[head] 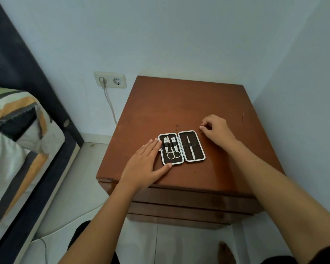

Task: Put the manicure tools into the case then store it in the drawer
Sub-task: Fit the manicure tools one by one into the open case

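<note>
A small manicure case point(181, 147) lies open and flat on the brown nightstand point(179, 103), white-rimmed with a dark lining. Its left half holds scissors point(173, 152) and two clippers under an elastic band. A slim metal tool point(190, 149) is strapped in the right half. My left hand point(147, 161) rests flat on the tabletop, fingertips and thumb touching the case's left edge. My right hand point(216, 130) sits just right of the case with fingers curled; whether it pinches anything is hidden. The drawer fronts point(189, 204) below are closed.
A bed with a striped cover point(17, 134) stands at the left. A wall socket point(110, 80) with a plugged cable is behind the nightstand's left side. Walls close in behind and to the right. A thin sliver point(243, 117) lies on the top's right part.
</note>
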Demonstrator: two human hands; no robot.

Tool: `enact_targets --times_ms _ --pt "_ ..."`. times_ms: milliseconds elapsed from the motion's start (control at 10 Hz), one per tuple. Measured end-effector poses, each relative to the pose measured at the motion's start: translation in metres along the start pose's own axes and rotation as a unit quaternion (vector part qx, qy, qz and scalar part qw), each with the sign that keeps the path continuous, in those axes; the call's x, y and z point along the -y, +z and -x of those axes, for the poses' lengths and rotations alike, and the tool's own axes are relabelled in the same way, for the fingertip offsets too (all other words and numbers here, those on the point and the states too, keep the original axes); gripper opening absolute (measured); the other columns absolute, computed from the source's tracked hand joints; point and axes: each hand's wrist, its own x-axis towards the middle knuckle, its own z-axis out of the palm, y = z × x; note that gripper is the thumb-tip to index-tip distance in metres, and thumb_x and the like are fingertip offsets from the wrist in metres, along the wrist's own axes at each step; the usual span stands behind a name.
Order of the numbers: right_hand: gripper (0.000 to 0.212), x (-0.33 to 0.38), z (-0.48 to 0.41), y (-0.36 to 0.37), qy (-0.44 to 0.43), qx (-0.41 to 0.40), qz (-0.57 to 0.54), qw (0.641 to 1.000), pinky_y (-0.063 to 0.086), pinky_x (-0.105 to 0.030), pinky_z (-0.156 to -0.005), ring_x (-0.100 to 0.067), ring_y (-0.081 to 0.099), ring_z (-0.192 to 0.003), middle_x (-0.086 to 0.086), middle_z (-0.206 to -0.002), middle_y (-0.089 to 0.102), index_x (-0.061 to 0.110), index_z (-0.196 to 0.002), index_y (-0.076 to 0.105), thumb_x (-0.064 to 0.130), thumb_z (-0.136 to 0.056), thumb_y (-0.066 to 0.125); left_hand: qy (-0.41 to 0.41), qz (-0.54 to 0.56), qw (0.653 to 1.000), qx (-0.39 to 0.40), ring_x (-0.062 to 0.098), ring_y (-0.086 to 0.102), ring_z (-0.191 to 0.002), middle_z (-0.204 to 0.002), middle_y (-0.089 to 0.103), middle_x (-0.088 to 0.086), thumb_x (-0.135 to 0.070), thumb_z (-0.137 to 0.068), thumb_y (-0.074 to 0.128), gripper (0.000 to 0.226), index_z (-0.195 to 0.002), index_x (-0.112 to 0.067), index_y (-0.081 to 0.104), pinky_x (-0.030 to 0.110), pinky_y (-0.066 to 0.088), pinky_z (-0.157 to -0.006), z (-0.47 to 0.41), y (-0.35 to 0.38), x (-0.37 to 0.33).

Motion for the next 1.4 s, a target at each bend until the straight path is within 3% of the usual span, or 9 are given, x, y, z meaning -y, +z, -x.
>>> enact_targets --times_ms 100,200,300,700,900,1000,1200,1300,1400 --pt "0.005 0.001 0.007 -0.002 -0.002 -0.003 -0.026 1.0 0.047 -0.044 -0.097 -0.026 0.058 -0.102 -0.013 -0.107 0.063 0.004 -0.083 0.067 0.003 -0.081 0.063 0.001 0.0 1.0 0.0 0.005 0.006 -0.143 -0.157 0.013 -0.005 -0.072 -0.08 0.023 0.086 -0.149 -0.021 0.013 0.022 0.001 -0.115 0.0 -0.001 0.0" --pt "0.007 0.0 0.016 -0.001 0.026 -0.042 -0.032 0.998 0.047 -0.032 -0.09 -0.018 0.054 -0.093 -0.012 -0.105 0.056 0.003 -0.088 0.065 0.003 -0.08 0.064 0.002 0.001 1.0 -0.001 0.005 0.006 -0.143 -0.157 0.014 -0.005 -0.072 -0.08 0.024 0.086 -0.149 -0.021 0.014 0.022 0.001 -0.114 0.0 0.0 0.0" --pt "0.011 0.001 0.023 0.002 0.102 -0.071 -0.023 0.992 0.044 -0.03 -0.081 -0.024 0.054 -0.092 -0.008 -0.098 0.047 0.005 -0.086 0.062 0.014 -0.082 0.066 0.001 -0.002 1.0 -0.002 0.005 0.006 -0.143 -0.157 0.014 -0.005 -0.072 -0.081 0.024 0.085 -0.149 -0.021 0.014 0.021 0.001 -0.114 0.0 0.001 0.001" --pt "0.017 0.018 0.011 0.001 0.231 -0.011 0.008 0.973 0.049 -0.039 -0.086 -0.035 0.059 -0.102 -0.022 -0.109 0.064 0.001 -0.091 0.069 0.016 -0.088 0.061 -0.005 -0.004 1.0 0.001 0.005 0.005 -0.143 -0.157 0.013 -0.006 -0.073 -0.079 0.023 0.086 -0.149 -0.023 0.013 0.021 0.002 -0.112 0.0 0.0 0.0" --pt "0.008 0.024 0.021 0.004 0.186 -0.016 0.03 0.982 0.042 -0.039 -0.089 -0.036 0.051 -0.107 -0.021 -0.107 0.059 0.003 -0.091 0.057 0.01 -0.091 0.053 -0.005 -0.009 1.0 0.002 0.005 0.005 -0.143 -0.157 0.012 -0.006 -0.072 -0.08 0.024 0.086 -0.149 -0.023 0.012 0.02 0.0 -0.11 0.0 0.0 0.0" --pt "0.003 0.03 0.035 0.0 0.134 -0.037 -0.044 0.989 0.039 -0.031 -0.07 -0.027 0.052 -0.081 -0.011 -0.082 0.057 0.006 -0.091 0.053 0.004 -0.089 0.053 -0.006 -0.008 1.0 0.004 0.006 0.006 -0.143 -0.157 0.012 -0.006 -0.073 -0.078 0.021 0.087 -0.149 -0.023 0.012 0.021 0.001 -0.11 0.0 -0.001 0.0" --pt "0.012 0.054 0.091 0.005 0.06 -0.053 -0.107 0.991 0.039 -0.001 -0.061 -0.005 0.05 -0.061 -0.007 -0.078 0.062 0.009 -0.092 0.072 0.008 -0.081 0.067 -0.012 -0.01 1.0 0.011 0.006 0.006 -0.143 -0.157 0.013 -0.007 -0.074 -0.077 0.021 0.088 -0.149 -0.024 0.013 0.022 0.003 -0.111 0.0 -0.002 -0.002" --pt "0.015 0.06 0.114 0.017 0.078 -0.048 -0.094 0.991 0.04 -0.002 -0.063 -0.007 0.052 -0.061 -0.011 -0.085 0.063 0.007 -0.096 0.073 0.009 -0.082 0.067 -0.016 -0.01 1.0 0.014 0.006 0.006 -0.143 -0.157 0.013 -0.006 -0.074 -0.079 0.024 0.087 -0.149 -0.023 0.014 0.023 0.004 -0.112 0.002 -0.003 -0.004" --pt "0.019 0.063 0.123 0.021 0.083 -0.05 -0.073 0.993 0.05 -0.024 -0.075 -0.016 0.059 -0.074 -0.012 -0.092 0.061 0.008 -0.101 0.072 0.015 -0.086 0.064 -0.016 -0.009 1.0 0.019 0.006 0.006 -0.143 -0.157 0.012 -0.006 -0.076 -0.075 0.019 0.091 -0.149 -0.022 0.012 0.022 0.003 -0.112 0.003 -0.004 -0.005"
